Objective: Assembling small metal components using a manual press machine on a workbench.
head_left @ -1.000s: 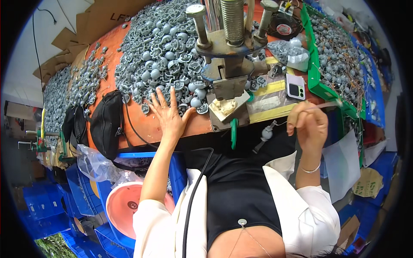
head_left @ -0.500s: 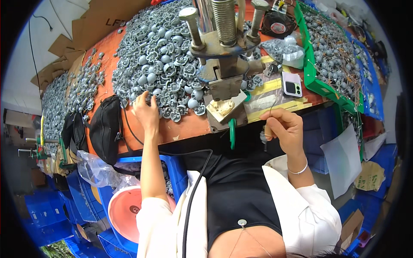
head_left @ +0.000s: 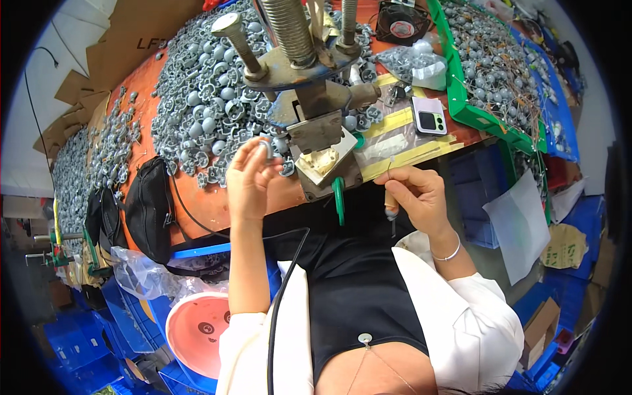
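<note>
Left hand (head_left: 251, 179) raised at the near edge of the orange table (head_left: 210, 197), fingertips pinched on one small grey round part (head_left: 264, 145) held just in front of the press. Right hand (head_left: 416, 193) lower and to the right, well apart from the left, closed around a short tool with a thin metal tip (head_left: 391, 212) pointing down past the table's edge (exact kind too small to tell), with a thin wire (head_left: 389, 170) rising from the pinch of thumb and forefinger. Between the two hands, a hand press (head_left: 309, 79) with threaded posts, its beige fixture plate (head_left: 324, 160) just beside the left fingertips and a green handle (head_left: 338, 203) hanging below. Behind the left hand, a broad heap of the same grey parts (head_left: 197, 112) spread over the tabletop. Farther right, a phone (head_left: 429, 120) lying flat on strips of yellow tape, then a green tray (head_left: 461, 105) filled with wired grey pieces. Black pouch (head_left: 148, 207) draped over the table's left edge, blue crates (head_left: 66, 336) and a pink round tub (head_left: 194, 326) beneath. Silver bangle (head_left: 446, 253) on the right wrist.
</note>
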Demonstrator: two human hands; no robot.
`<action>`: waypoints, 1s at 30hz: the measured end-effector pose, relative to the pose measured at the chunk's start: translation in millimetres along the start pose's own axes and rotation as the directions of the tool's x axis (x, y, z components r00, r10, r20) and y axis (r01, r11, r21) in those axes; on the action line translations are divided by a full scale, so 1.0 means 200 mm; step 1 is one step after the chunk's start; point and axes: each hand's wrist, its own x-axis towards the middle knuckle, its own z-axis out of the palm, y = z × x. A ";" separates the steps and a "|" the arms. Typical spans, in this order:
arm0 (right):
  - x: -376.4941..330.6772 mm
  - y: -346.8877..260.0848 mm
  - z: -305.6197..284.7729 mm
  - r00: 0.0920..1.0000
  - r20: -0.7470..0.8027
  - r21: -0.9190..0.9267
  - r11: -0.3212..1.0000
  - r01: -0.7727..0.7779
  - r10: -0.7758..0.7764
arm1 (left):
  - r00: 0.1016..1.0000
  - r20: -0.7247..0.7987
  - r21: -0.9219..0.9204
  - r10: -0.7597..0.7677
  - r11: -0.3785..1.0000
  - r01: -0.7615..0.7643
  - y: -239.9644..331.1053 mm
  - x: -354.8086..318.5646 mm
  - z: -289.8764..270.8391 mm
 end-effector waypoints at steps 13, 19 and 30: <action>0.00 0.06 0.00 0.996 -0.046 -0.099 0.993 0.067 -0.071 | 0.952 0.299 0.372 0.062 0.911 -0.177 -0.22 -0.04 0.04; 0.01 0.08 0.07 0.995 0.010 -0.104 0.990 0.099 -0.099 | 0.834 0.444 0.760 0.329 0.355 -0.545 -0.27 -0.04 0.13; 0.02 0.07 0.08 0.996 0.001 -0.121 0.988 0.093 -0.093 | 0.886 0.392 0.855 0.246 0.258 -0.450 -0.22 0.02 0.13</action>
